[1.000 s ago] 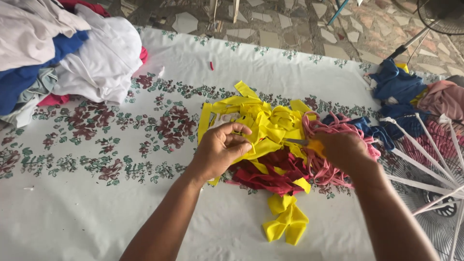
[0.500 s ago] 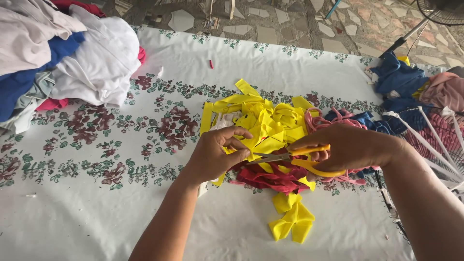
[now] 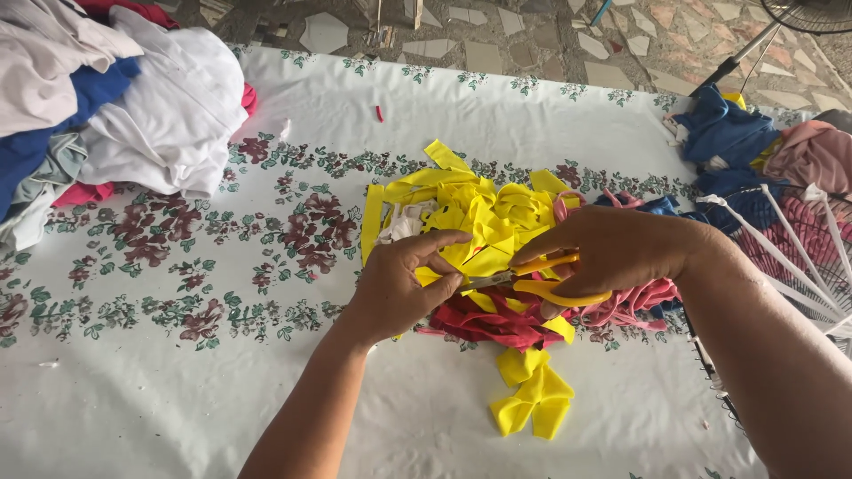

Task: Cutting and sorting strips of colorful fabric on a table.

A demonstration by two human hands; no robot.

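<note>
Yellow-handled scissors (image 3: 524,279) are sitting in the right hand (image 3: 617,253), fingers curled through the loops. Left hand (image 3: 399,284) is pinching a yellow fabric strip (image 3: 484,262) near the table's (image 3: 133,399) right edge

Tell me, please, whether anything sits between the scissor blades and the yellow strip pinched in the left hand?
Nothing visible does. The scissors in the right hand point straight at the yellow strip, which the left hand pinches at the blade tips; the other scraps lie beneath.

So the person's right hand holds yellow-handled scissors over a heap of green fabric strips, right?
Not quite. The head view shows the right hand holding yellow-handled scissors, but the fabric strips under them are yellow, with red and pink ones beside, not green.
</note>
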